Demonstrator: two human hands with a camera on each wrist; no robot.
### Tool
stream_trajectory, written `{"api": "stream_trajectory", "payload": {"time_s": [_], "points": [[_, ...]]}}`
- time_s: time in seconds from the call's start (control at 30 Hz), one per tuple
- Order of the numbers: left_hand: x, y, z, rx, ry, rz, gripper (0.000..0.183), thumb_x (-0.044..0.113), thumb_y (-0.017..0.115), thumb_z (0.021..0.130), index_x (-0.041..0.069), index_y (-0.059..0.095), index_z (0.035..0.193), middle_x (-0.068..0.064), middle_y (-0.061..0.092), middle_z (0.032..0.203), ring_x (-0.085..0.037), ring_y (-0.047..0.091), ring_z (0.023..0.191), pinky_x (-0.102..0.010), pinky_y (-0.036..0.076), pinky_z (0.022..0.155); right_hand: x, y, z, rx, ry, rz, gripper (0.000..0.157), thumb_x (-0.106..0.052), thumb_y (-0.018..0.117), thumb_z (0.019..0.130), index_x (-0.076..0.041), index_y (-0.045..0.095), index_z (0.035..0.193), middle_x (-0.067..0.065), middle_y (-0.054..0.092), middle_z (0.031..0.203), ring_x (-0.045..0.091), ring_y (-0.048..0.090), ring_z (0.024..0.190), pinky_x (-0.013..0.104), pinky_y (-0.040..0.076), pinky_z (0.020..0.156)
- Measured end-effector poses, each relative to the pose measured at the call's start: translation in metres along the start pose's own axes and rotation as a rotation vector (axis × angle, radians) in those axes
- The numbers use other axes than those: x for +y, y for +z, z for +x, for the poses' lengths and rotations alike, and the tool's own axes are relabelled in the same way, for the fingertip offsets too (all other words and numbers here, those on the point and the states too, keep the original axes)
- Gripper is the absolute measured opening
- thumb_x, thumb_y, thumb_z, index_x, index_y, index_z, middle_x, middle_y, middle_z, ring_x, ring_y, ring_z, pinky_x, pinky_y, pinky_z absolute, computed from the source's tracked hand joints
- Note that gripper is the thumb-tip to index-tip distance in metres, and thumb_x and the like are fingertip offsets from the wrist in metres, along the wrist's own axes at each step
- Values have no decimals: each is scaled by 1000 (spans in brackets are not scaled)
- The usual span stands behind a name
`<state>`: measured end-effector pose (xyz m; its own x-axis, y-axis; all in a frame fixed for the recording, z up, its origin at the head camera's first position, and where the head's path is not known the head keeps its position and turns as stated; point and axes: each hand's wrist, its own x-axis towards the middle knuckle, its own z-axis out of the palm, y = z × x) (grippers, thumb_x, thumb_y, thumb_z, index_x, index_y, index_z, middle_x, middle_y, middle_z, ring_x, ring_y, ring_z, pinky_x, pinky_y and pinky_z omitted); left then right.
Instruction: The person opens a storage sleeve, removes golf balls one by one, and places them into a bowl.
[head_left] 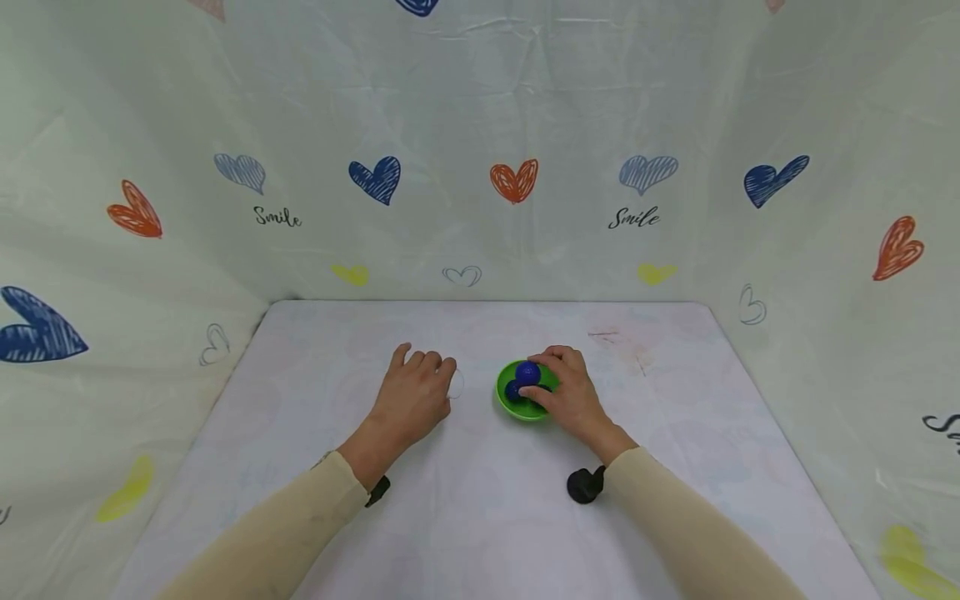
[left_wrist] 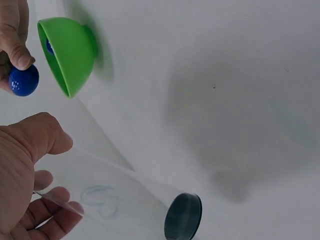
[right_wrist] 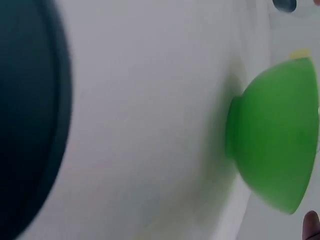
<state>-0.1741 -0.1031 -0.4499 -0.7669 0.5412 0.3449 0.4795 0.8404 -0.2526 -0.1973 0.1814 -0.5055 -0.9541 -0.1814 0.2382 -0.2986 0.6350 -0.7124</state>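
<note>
My right hand (head_left: 572, 396) pinches a blue ball (head_left: 528, 372) between thumb and fingers, over the green bowl (head_left: 517, 412). Another blue ball (head_left: 514, 391) lies in the bowl, partly hidden; something dark beside it is mostly covered by the hand. In the left wrist view the pinched ball shows small white marks and sits just outside the bowl's rim. To the left of the bowl, my left hand (head_left: 416, 392) holds a clear see-through container (left_wrist: 125, 192) near its rim, thumb on one side and fingers on the other. The container has a dark teal base (left_wrist: 183, 217).
A white table (head_left: 480, 517) lies under both hands, with faint reddish marks towards its back right. Behind it hangs a pale sheet (head_left: 450, 117) printed with hearts and words. Black devices are worn at both wrists. A large dark round edge (right_wrist: 25, 120) fills the right wrist view's left side.
</note>
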Motion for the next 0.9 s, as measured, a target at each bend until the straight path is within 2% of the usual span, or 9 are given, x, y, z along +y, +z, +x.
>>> {"api": "stream_trajectory", "payload": {"time_s": [0.43,0.63,0.9], "points": [[-1,7,-4,14,-24,-39,43,28,85,83,7,66,115,-10,72,105,-30,71,97,-58,47,109,25,4,6,-7,-14,-106,51,-28,87,88,-11,70,133,13,52,134,35,45,128,55,46,108],[-1,6,-5,29,-26,-38,41,25,86,82,7,66,113,-10,73,106,-29,72,96,-58,47,109,26,5,8,-14,-15,-130,53,-30,87,88,-11,69,135,13,53,133,35,45,127,55,45,106],[-1,6,-6,13,-36,-35,40,25,85,82,8,65,112,-9,73,105,-28,72,97,-57,48,110,25,7,10,-32,3,-150,54,-33,85,90,-12,69,136,13,53,133,35,45,127,54,45,106]]}}
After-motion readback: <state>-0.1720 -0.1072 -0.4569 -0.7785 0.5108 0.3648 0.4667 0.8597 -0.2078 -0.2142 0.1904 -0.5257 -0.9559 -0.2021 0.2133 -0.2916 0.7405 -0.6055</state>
